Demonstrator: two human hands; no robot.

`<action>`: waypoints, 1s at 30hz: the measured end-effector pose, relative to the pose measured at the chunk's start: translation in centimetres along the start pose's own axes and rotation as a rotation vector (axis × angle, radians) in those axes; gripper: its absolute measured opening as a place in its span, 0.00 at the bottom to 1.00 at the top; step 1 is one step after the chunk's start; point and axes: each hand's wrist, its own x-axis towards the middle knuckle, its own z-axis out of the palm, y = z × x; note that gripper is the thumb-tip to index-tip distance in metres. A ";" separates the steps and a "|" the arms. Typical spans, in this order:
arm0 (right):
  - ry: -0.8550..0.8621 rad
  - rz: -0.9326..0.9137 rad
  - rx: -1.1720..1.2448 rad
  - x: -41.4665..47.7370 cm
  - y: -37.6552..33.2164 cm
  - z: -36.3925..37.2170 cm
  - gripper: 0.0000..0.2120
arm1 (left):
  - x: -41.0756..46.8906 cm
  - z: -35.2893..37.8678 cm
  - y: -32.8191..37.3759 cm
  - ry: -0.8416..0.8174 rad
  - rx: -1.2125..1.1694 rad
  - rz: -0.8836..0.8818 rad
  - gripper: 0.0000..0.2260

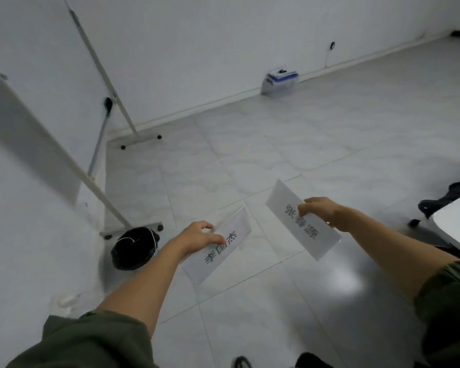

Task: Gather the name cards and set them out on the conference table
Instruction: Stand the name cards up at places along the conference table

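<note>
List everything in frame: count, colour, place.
clear acrylic name cards: 2, white inserts with black characters, one per hand, above the floor
wheeled whiteboard stand: 1, white, left
bag-lined round waste bin: 1, black, floor by the stand's foot
boxy device: 1, grey and blue, floor at far wall
table corner: 1, white, right edge
wheeled chair: 1, black, beyond the table
left hand: pinches one card
right hand: pinches the other
</note>
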 end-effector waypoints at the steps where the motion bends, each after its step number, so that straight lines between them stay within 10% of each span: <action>1: 0.015 0.010 0.007 0.9 -0.5 -0.8 0.10 | 1.9 -0.8 1.6 -0.019 0.024 0.012 0.33; 30: 0.508 0.386 0.432 42.2 -6.7 -36.5 0.15 | 57.6 -1.9 50.8 -0.443 0.392 0.277 0.33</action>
